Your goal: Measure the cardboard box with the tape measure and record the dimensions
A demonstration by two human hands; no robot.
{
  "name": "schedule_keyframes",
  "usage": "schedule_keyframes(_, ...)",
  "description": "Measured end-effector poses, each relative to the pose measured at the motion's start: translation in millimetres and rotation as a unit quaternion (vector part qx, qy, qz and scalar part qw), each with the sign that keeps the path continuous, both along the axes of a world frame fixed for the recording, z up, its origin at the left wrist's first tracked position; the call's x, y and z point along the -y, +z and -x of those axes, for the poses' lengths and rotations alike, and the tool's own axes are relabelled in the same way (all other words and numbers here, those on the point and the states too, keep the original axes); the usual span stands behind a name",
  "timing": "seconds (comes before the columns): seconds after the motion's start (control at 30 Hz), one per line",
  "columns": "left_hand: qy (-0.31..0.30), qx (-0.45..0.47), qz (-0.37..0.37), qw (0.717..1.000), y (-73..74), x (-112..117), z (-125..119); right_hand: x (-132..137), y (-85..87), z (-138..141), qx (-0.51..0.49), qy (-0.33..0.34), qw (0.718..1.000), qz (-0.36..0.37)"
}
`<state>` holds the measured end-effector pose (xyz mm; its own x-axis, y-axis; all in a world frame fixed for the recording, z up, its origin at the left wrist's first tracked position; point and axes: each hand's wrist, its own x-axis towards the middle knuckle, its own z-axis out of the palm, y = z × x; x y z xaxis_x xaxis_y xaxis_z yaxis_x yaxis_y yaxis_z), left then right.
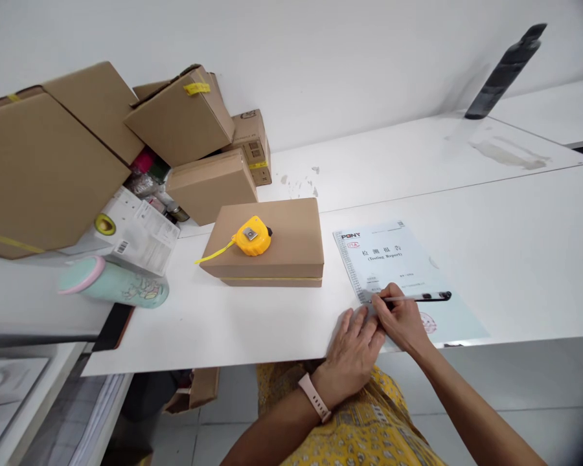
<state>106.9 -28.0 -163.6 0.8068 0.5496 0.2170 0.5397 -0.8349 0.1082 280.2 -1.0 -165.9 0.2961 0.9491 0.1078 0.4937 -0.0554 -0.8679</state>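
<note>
My right hand (402, 318) grips a black-and-clear pen (426, 297), its tip at the left part of a pale blue printed report (398, 259). My left hand (354, 349) lies flat with fingers stretched out, at the lower left edge of the report and close against my right hand. A pink watch band is on the left wrist. Left of the report sits a closed cardboard box (291, 243). On its top rests a yellow tape measure (253, 237) with a short length of tape pulled out to the left.
Several cardboard boxes (184, 123) are stacked at the back left against the wall. A mint tumbler with a pink rim (121, 285) and a white package with an avocado picture (146, 236) stand at the left. A dark bottle (502, 74) is at the back right.
</note>
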Motion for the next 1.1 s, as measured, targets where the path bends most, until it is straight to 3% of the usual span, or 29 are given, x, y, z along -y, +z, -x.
schedule_keyframes(0.3,-0.006,0.000,0.047,0.999,2.9,-1,-1,-2,-4.2,-6,0.019,-0.039,0.998,-0.037)
schedule_keyframes(0.4,-0.002,0.023,0.112,0.993,13.1,0,0,-10,-3.3,-25,0.131,0.025,0.989,-0.070)
schedule_keyframes(0.5,0.013,0.120,0.125,0.985,40.0,-7,19,-22,-10.7,-53,0.271,0.105,0.953,-0.083)
schedule_keyframes(0.6,0.074,0.267,0.016,0.961,79.2,-29,61,-34,-22.7,-73,0.348,0.110,0.926,-0.094)
schedule_keyframes(0.67,0.160,0.331,-0.080,0.927,104.0,-51,96,-38,-24.7,-74,0.358,0.091,0.924,-0.103)
schedule_keyframes(0.73,0.244,0.348,-0.138,0.894,121.7,-75,127,-37,-17.3,-61,0.333,0.053,0.935,-0.109)
schedule_keyframes(0.83,0.320,0.312,-0.096,0.889,132.3,-110,150,-29,7.0,-21,0.224,0.032,0.966,-0.123)
schedule_keyframes(0.97,0.374,0.245,-0.003,0.895,134.7,-142,144,-22,37.7,41,0.096,0.114,0.979,-0.138)
schedule_keyframes(1.1,0.392,0.256,0.068,0.881,143.0,-155,145,-28,48.7,75,0.049,0.152,0.980,-0.119)
